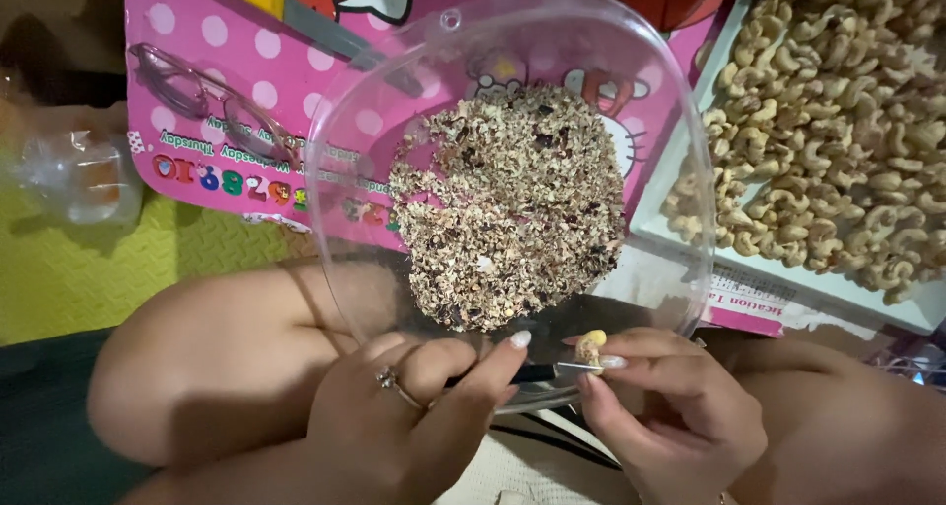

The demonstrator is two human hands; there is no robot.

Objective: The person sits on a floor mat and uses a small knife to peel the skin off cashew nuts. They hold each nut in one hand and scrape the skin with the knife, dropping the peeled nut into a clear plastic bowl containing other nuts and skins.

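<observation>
— What has each hand got?
— The left hand closes its grip on a small dark-handled knife, blade pointing to the right hand, which pinches a single cashew nut at its fingertips.
— Why over the clear plastic bowl?
— Likely so the peelings fall in; a heap of brown cashew skins already lies there.
— And the other nuts?
— Pale cashews fill a white tray to the right, apart from the waste. The bowl rests near the person's knee, above a pink board.
</observation>
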